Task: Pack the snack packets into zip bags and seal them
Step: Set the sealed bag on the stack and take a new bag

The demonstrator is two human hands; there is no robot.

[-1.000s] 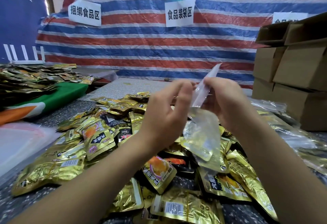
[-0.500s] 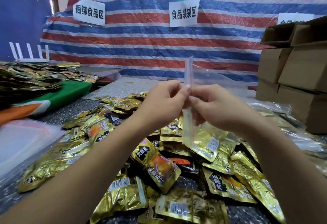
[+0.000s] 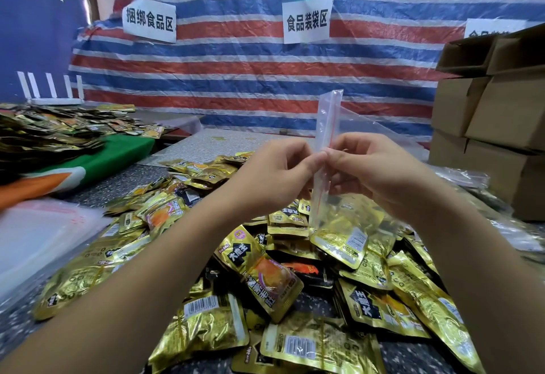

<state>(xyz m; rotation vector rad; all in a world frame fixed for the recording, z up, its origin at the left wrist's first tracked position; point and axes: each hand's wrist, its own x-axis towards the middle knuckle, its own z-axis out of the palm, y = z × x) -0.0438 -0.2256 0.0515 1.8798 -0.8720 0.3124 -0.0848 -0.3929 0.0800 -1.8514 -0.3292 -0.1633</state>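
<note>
A clear zip bag (image 3: 328, 125) with a red zip line stands on edge in front of me, its seal strip running vertically. My left hand (image 3: 277, 176) and my right hand (image 3: 371, 170) pinch the strip between them, fingertips meeting at mid-height. Gold snack packets (image 3: 345, 238) show through the bag's lower part. A big heap of loose gold snack packets (image 3: 259, 279) covers the table beneath my arms.
A stack of clear empty bags (image 3: 38, 235) lies at the left. Another packet pile (image 3: 44, 134) sits on a green cloth (image 3: 118, 155) at far left. Cardboard boxes (image 3: 495, 125) stand at the right. Filled bags (image 3: 472, 179) lie before the boxes. A striped tarp (image 3: 250, 72) hangs behind.
The bag has been turned from slanting right to standing upright on edge. Both hands have come together on the seal strip and stay pinched there, a little higher on the strip.
</note>
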